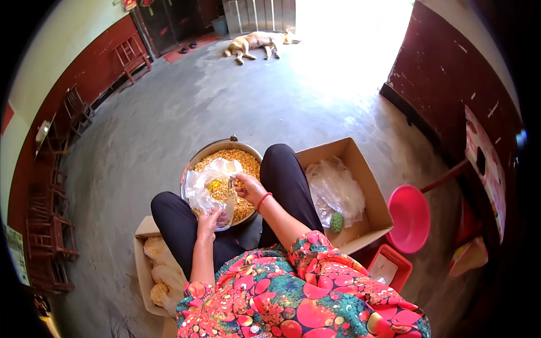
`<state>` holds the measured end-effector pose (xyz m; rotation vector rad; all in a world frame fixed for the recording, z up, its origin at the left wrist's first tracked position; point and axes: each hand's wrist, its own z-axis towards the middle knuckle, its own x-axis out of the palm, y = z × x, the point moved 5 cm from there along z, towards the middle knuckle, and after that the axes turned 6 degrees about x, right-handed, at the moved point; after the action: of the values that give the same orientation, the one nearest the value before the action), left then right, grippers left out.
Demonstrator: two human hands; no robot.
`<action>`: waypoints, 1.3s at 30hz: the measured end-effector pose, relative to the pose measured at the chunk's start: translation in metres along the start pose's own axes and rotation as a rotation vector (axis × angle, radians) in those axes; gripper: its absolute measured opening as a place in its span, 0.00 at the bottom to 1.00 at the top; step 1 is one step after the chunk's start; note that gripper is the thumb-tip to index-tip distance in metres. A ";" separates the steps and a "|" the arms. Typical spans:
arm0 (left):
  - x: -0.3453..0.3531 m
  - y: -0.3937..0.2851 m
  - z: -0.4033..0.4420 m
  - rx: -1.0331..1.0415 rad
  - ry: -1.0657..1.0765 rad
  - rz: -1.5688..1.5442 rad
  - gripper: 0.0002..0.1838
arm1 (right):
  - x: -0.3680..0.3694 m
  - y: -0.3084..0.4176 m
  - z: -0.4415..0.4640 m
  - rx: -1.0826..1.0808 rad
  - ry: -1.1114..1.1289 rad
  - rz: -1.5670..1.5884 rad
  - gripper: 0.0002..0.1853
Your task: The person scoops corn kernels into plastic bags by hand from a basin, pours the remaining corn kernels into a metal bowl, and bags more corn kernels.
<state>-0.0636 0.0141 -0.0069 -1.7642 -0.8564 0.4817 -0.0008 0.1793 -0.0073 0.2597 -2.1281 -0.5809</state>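
Between my knees stands a metal pot (185, 176) filled with yellow corn kernels (248, 163). Over it I hold a clear plastic bag (198, 186), with a yellow patch showing in its middle. My left hand (211, 221) is closed on the bag's near edge. My right hand (250, 188), with a red band at the wrist, pinches the bag's right side above the kernels. Part of the pot's near rim is hidden behind my hands and legs.
Right of my leg, a cardboard box (369, 186) holds plastic bags (335, 191) and a green bumpy object (336, 222). Another box (147, 225) with bagged pale-yellow things is at left. A pink basin (408, 218) and red basket (403, 262) stand right. A dog (256, 42) lies far ahead.
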 end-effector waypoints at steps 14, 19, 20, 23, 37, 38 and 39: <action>0.007 -0.013 -0.005 0.081 0.054 -0.015 0.09 | 0.047 -0.004 0.028 -0.514 0.016 -0.942 0.13; 0.000 -0.008 -0.001 0.107 0.028 -0.183 0.06 | 0.005 0.031 -0.005 -0.354 -0.175 -0.513 0.07; -0.001 -0.006 0.000 0.098 0.026 -0.176 0.07 | -0.013 0.029 0.002 -0.332 -0.210 -0.521 0.07; 0.004 -0.010 -0.003 0.084 0.019 -0.195 0.08 | -0.026 0.027 0.003 -0.489 -0.378 -0.865 0.08; -0.015 -0.014 0.003 0.152 -0.196 -0.592 0.07 | -0.028 0.002 0.006 -0.430 -0.577 -1.571 0.18; -0.015 -0.015 0.003 0.154 -0.207 -0.598 0.07 | -0.025 0.001 0.003 -0.412 -0.582 -1.614 0.20; -0.009 -0.019 0.002 0.160 -0.156 -0.606 0.09 | -0.022 -0.001 0.000 -0.402 -0.559 -1.668 0.22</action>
<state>-0.0772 0.0118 0.0088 -1.2479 -1.3596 0.2741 0.0121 0.1869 -0.0241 1.8383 -1.7390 -2.1365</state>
